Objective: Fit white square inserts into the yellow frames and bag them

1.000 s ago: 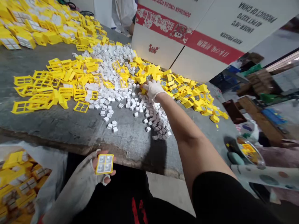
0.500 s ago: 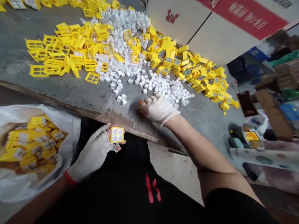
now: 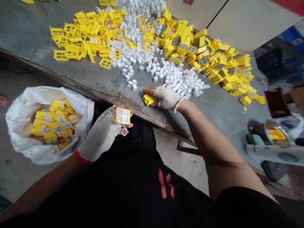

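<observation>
My left hand [image 3: 101, 133], in a white glove with bare fingertips, is closed on a small yellow frame [image 3: 117, 120] above my lap. Clear-white square caps [image 3: 123, 116] fill the frame's openings and face up. At the table's near edge, my right hand [image 3: 166, 97], gloved the same way, has its fingers around a yellow plastic housing [image 3: 148, 100]. An orange covering [image 3: 147, 91] shows on one of its fingers. Just beyond this hand lie many loose white caps [image 3: 166, 72], spread over the grey table [image 3: 99, 84].
Yellow window frames [image 3: 78, 47] are heaped at the left of the table, yellow housings [image 3: 213, 63] at the right against a pale box [image 3: 239, 22]. A white sack [image 3: 21, 126] with yellow assembled pieces stands at my left. A metal bowl [image 3: 286, 134] sits far right.
The view has shifted, bringing more of the sack into sight. In my right hand the yellow housing now shows, where it was mostly hidden before. The left hand still holds its frame.
</observation>
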Available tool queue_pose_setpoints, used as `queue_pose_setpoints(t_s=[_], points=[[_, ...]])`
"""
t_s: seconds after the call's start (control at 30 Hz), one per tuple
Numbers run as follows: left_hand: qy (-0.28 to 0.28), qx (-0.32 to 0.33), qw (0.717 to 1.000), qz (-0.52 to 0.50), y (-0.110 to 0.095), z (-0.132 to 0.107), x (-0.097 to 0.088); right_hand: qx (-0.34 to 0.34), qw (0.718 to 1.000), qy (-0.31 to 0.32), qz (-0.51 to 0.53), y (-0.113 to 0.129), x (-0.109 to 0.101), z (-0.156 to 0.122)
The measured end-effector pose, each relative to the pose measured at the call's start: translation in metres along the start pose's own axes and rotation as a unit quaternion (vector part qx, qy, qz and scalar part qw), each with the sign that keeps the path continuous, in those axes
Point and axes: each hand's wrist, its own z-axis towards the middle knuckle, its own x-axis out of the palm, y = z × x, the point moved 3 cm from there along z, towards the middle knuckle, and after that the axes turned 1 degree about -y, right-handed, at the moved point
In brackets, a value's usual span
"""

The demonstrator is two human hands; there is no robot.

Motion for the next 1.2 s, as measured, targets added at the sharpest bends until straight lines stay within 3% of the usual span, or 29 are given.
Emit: queue_pose_setpoints(t_s=[0.1, 0.23, 0.37, 0.6, 0.7, 0.77, 0.87, 0.93, 1.03, 1.13, 1.2], points=[[0.018, 0.009, 1.0, -0.014, -0.005, -0.005, 0.007, -0.039, 0.994, -0.093, 0.042, 0.026, 0.001, -0.009], [0.046, 0.008, 0.998, -0.033, -0.009, -0.01, 0.016, -0.202, 0.937, -0.252, 0.137, 0.071, -0.012, -0.045], [0.065, 0.009, 0.997, -0.046, -0.009, -0.012, 0.023, -0.219, 0.936, -0.245, 0.122, 0.094, -0.014, -0.056], [0.037, 0.028, 0.999, -0.015, -0.005, -0.016, 0.023, -0.207, 0.951, -0.219, 0.07, 0.095, -0.006, -0.053], [0.041, 0.08, 0.992, 0.089, -0.012, -0.021, 0.02, -0.213, 0.943, -0.252, 0.032, 0.107, 0.001, -0.058], [0.037, 0.144, 0.968, 0.203, -0.02, -0.024, 0.019, -0.197, 0.938, -0.284, 0.033, 0.114, 0.009, -0.059], [0.015, 0.207, 0.921, 0.33, -0.031, -0.027, 0.02, -0.141, 0.929, -0.298, 0.168, 0.114, 0.019, -0.054], [0.012, 0.23, 0.903, 0.363, -0.036, -0.029, 0.023, -0.093, 0.894, -0.277, 0.339, 0.109, 0.023, -0.049], [0.003, 0.285, 0.869, 0.405, -0.043, -0.035, 0.031, -0.034, 0.803, -0.223, 0.552, 0.11, 0.026, -0.042], [-0.005, 0.324, 0.846, 0.422, -0.048, -0.04, 0.033, -0.01, 0.72, -0.205, 0.663, 0.12, 0.027, -0.04], [-0.004, 0.31, 0.854, 0.418, -0.049, -0.038, 0.027, 0.0, 0.681, -0.193, 0.707, 0.125, 0.031, -0.04]])
